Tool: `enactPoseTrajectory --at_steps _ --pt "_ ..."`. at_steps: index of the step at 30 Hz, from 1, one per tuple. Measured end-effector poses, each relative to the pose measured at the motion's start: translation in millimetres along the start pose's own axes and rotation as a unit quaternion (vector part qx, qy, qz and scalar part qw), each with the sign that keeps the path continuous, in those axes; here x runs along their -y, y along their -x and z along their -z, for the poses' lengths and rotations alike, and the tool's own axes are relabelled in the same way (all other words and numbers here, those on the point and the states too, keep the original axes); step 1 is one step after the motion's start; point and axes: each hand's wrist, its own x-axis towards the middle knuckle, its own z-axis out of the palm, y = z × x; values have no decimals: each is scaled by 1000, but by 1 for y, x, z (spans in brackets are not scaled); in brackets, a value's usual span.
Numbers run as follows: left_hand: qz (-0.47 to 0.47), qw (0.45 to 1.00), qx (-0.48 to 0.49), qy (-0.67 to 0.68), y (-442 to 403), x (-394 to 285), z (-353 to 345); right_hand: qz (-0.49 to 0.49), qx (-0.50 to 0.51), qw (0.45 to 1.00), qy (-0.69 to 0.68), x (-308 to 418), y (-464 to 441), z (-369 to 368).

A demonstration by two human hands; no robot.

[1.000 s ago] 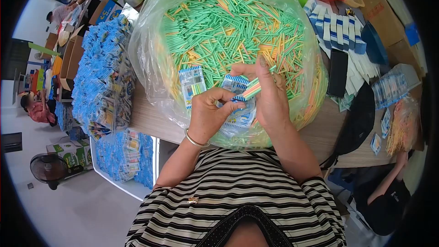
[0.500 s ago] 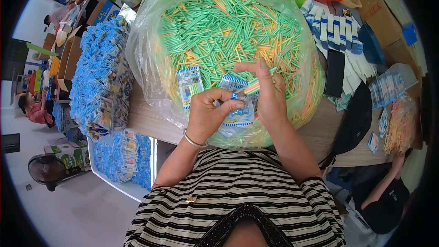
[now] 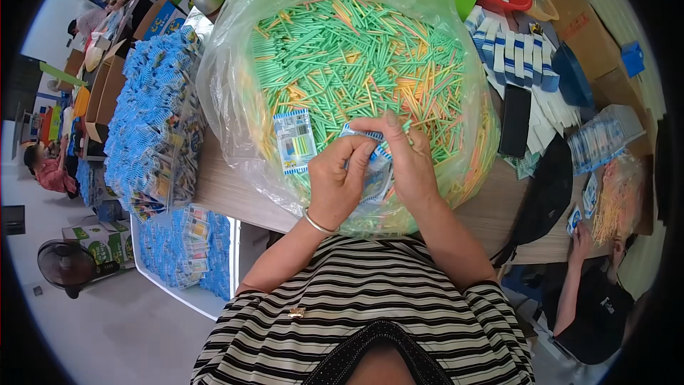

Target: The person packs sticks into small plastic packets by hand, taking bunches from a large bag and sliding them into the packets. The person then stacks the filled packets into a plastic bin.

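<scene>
A big clear plastic bag (image 3: pixel 231 78) stands wide at its mouth, full of thin green, yellow and pink sticks (image 3: pixel 335 57). Over its near side my left hand (image 3: pixel 336 177) is closed, pinching a small blue-and-white printed packet (image 3: pixel 380 151). My right hand (image 3: pixel 407 167) is curled against the packet's other side around a few sticks, and one green tip shows by its fingers. The fingers hide most of the packet and sticks. Beneath my hands lie more printed packets (image 3: pixel 375 187). Left of them, a packet with several green sticks inside (image 3: pixel 293 141) rests on the pile.
A tall heap of filled blue packets (image 3: pixel 153 121) stands left, above a white bin (image 3: pixel 239 257) of more packets. On the right are a black phone (image 3: pixel 516 121), stacked white-and-blue packets (image 3: pixel 520 57), a black cap (image 3: pixel 538 203) and a co-worker's hand (image 3: pixel 581 239) holding a packet.
My hands have come closer together, and the sticks in my right hand are now mostly hidden at the packet. At the right, a co-worker's hand has reached up to a packet.
</scene>
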Motion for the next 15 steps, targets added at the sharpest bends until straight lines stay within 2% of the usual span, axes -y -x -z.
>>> enactPoseTrajectory --at_steps 1,4,9,12,15 --pt "-1 1000 -1 2 0 2 -1 1 0 1000 2 -1 1 -2" --pt "41 979 39 198 0 7 -4 26 -38 998 -30 -5 2 -4" --pt "36 987 65 145 5 -11 1 42 -45 998 -12 -5 1 -1" --pt "121 975 149 111 7 8 18 64 -32 997 31 8 3 -1" --pt "157 969 127 142 6 10 18 42 21 998 35 5 2 2"
